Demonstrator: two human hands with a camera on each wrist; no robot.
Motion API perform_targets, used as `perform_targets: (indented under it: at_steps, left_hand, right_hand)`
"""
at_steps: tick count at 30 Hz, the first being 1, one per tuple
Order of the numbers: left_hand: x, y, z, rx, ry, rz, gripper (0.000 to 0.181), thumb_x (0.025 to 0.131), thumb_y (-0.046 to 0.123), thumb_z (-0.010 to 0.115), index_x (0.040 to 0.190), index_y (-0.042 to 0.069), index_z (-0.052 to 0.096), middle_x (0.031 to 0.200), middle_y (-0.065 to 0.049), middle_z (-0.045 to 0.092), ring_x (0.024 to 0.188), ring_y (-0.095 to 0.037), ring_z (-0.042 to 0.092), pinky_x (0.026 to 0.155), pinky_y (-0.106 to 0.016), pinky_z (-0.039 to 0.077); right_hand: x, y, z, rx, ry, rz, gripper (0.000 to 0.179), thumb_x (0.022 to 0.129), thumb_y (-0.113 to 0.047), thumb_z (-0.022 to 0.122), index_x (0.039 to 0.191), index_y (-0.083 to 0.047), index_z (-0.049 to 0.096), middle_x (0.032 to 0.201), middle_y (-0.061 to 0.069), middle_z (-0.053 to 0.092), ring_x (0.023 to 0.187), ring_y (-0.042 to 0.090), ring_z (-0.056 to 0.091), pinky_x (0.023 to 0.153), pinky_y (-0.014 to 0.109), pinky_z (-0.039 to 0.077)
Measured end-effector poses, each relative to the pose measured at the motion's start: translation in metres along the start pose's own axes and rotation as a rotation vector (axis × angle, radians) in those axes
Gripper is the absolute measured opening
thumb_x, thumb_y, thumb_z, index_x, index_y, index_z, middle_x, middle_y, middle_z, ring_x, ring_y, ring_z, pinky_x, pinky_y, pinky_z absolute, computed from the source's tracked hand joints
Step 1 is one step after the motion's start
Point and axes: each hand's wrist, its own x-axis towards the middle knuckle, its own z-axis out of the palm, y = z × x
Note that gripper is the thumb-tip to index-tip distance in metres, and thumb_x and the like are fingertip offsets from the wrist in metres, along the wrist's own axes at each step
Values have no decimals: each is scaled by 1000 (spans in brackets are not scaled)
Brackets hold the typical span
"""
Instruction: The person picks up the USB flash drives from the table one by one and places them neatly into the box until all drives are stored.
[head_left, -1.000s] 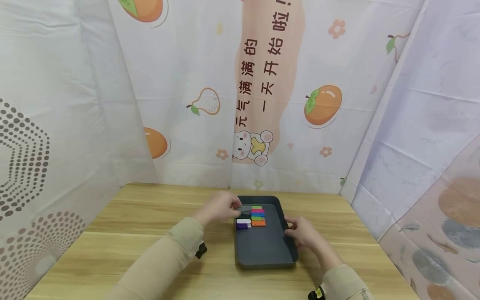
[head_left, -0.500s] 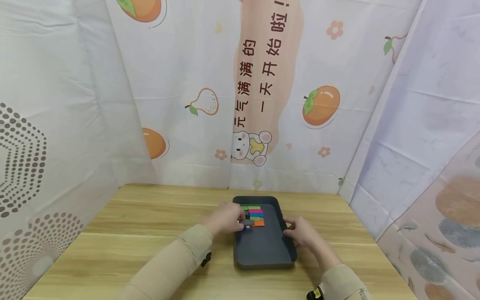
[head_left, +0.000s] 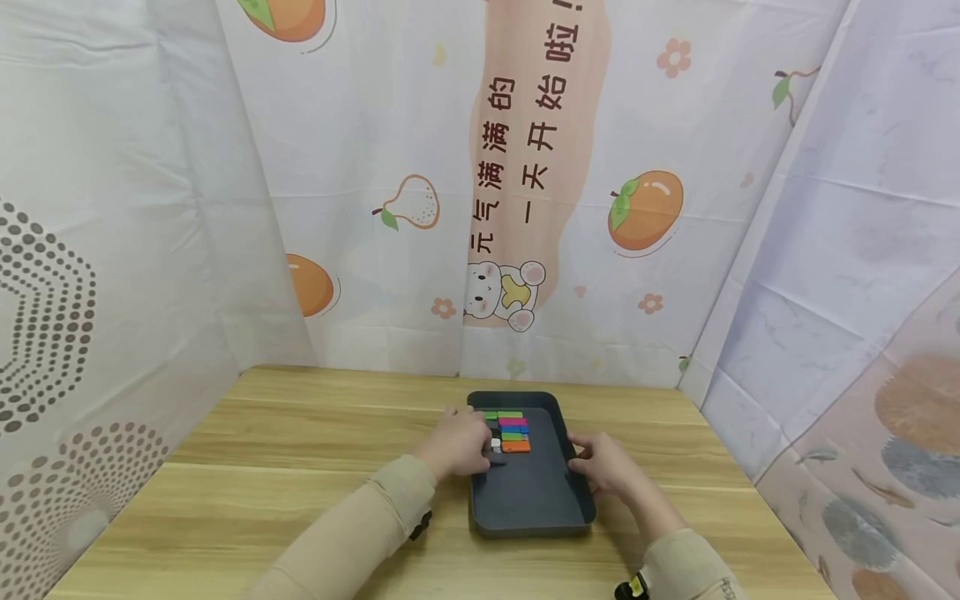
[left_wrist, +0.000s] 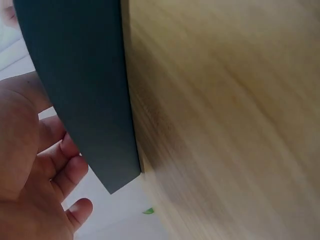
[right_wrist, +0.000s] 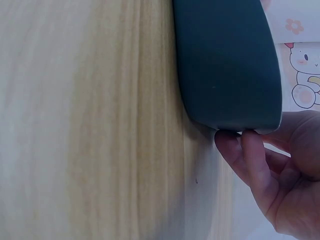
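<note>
In the head view, the dark grey tray lies on the wooden table. My left hand reaches over its left wall and pinches a grey USB flash drive, held low near the tray floor. Two short columns of coloured flash drives fill the upper left of the tray. The right column includes a pink one and an orange one. Much of the left column is hidden under my left hand. My right hand grips the right wall, thumb over the rim and fingers outside.
Wooden table top surrounds the tray. A white curtain printed with fruit hangs behind the table's back edge, with further cloth on both sides. In the left wrist view, the tray's outer wall blocks sight of its inside.
My left hand has brought the grey flash drive from the upper end of the left column toward me, to just below the column. My right hand stays on the tray.
</note>
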Motion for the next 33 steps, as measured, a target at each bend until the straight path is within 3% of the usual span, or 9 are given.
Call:
perform_targets:
  at_steps: [7,18,24,29,31,33]
  left_hand:
    - [-2,2,6,104,-4,-20,22,80,37,83,69,25,68,103,4,61,110,-23,50,107,-53,35]
    - [0,2,11,122,16,-60,27,79,34,82,64,23,63,113,-1,63,115,-26,51,107,-52,36]
    - [-2,-1,6,56,41,-67,20,83,36,79,75,20,69,99,1,59,104,-24,55,101,-50,41]
    - [-9,-6,-2,-4,126,-31,18,85,32,76,91,15,75,86,4,55,82,-16,55,81,-39,50]
    - [-12,-9,-7,-36,157,-21,17,86,30,75,91,14,74,85,5,56,78,-15,56,74,-36,51]
    - [-16,-13,-13,-76,185,-17,15,87,28,75,91,14,73,87,5,59,78,-13,57,71,-35,51]
  right_hand:
    - [0,1,0,-16,-6,2,57,94,2,68,148,0,50,106,17,69,79,26,70,50,42,58]
    - [1,0,0,-9,-9,7,57,95,1,68,149,-1,50,108,18,69,78,25,70,50,42,58]
    - [4,3,-1,-2,-24,-23,58,94,0,70,148,1,50,106,19,70,73,26,70,49,43,58]
    - [2,4,-6,-18,-48,-76,61,93,-4,71,149,4,47,106,19,71,70,24,68,48,42,57]
    - [0,2,-11,-49,-33,-97,60,94,-6,71,148,4,47,107,18,70,66,26,65,50,41,56]
    - [-3,-3,-17,-111,9,-135,59,94,-10,72,146,4,50,109,18,70,72,28,66,56,42,57]
